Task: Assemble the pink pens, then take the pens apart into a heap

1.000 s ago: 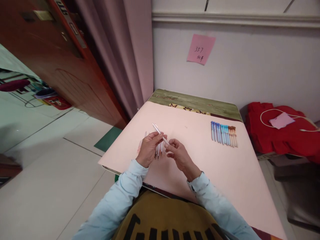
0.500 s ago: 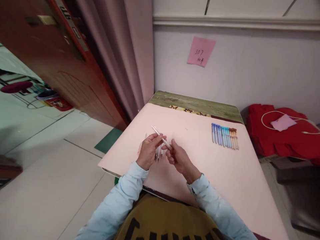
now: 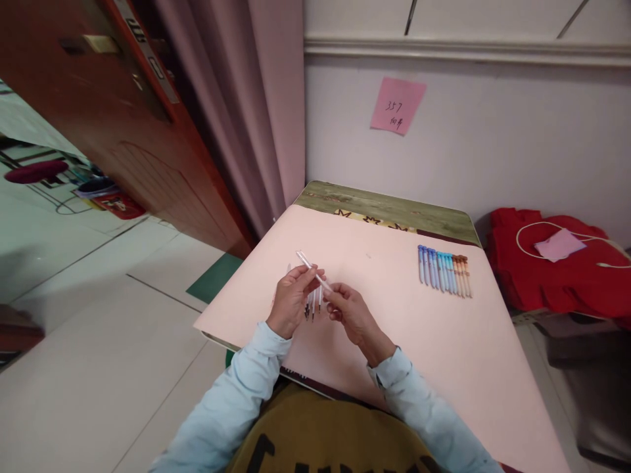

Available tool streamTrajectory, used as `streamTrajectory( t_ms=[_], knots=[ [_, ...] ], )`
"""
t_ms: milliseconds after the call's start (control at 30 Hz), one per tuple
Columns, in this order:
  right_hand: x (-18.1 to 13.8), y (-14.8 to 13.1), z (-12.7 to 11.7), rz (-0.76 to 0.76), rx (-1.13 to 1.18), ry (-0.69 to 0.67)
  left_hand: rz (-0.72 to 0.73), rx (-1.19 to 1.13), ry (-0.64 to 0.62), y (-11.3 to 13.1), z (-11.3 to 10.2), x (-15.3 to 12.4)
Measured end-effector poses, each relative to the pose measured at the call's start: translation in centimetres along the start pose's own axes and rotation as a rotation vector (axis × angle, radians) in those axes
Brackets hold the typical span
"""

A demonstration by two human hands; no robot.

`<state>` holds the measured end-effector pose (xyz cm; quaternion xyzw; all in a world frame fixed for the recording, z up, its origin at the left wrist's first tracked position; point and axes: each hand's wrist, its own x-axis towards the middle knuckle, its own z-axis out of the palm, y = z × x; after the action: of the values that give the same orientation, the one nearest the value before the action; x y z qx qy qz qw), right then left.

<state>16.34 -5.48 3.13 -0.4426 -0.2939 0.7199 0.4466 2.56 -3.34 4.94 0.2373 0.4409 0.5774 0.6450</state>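
My left hand (image 3: 290,299) is closed round a thin white pen (image 3: 309,267) that points up and to the left. My right hand (image 3: 350,312) pinches the near end of the same pen, just right of the left hand. Both hands hover over the pink sheet (image 3: 394,315) that covers the table. Under them lie a few loose pen refills (image 3: 313,304), partly hidden by my fingers. A row of several blue and orange pens (image 3: 444,270) lies side by side at the far right of the sheet.
A green table edge (image 3: 389,207) shows beyond the sheet, against a wall with a pink note (image 3: 397,106). A red cloth with a white cord (image 3: 557,263) lies to the right. A curtain (image 3: 246,112) and a wooden door (image 3: 113,118) stand at the left.
My right hand has slid slightly left along the pen towards my left hand. The view has shifted down a little.
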Motion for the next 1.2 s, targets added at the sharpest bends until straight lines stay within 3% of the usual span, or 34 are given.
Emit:
streamTrajectory(
  t_ms=[233, 367, 467, 567, 667, 800, 867, 1000, 1200],
  knots=[
    [0.1, -0.1, 0.1, 0.104, -0.021, -0.115, -0.005, -0.034, 0.024, 0.2, 0.0, -0.1],
    [0.0, 0.4, -0.3, 0.053, -0.165, -0.1, 0.109, -0.065, 0.147, 1.3, -1.1, 0.7],
    [0.3, 0.6, -1.1, -0.009, -0.395, -0.037, 0.216, -0.069, 0.281, 2.7, -3.1, 1.7],
    [1.5, 0.4, -1.8, -0.191, -0.77, 0.131, 0.277, -0.035, 0.37, 3.6, -4.8, 2.4],
    [3.4, 0.2, -1.6, -0.297, -1.067, 0.248, 0.233, -0.007, 0.352, 3.2, -5.3, 2.7],
    [5.0, 0.3, -0.8, -0.353, -1.234, 0.257, 0.161, -0.018, 0.282, 2.0, -4.9, 2.8],
    [5.1, 0.4, -0.9, -0.377, -1.212, 0.259, 0.164, -0.01, 0.272, 1.8, -5.2, 2.9],
    [4.6, 0.7, -1.2, -0.366, -0.937, 0.212, 0.167, 0.022, 0.26, 1.6, -5.6, 3.1],
    [3.2, 1.5, 0.5, -0.372, -0.746, 0.018, 0.108, 0.062, 0.128, 0.3, -3.4, 2.9]
  ],
)
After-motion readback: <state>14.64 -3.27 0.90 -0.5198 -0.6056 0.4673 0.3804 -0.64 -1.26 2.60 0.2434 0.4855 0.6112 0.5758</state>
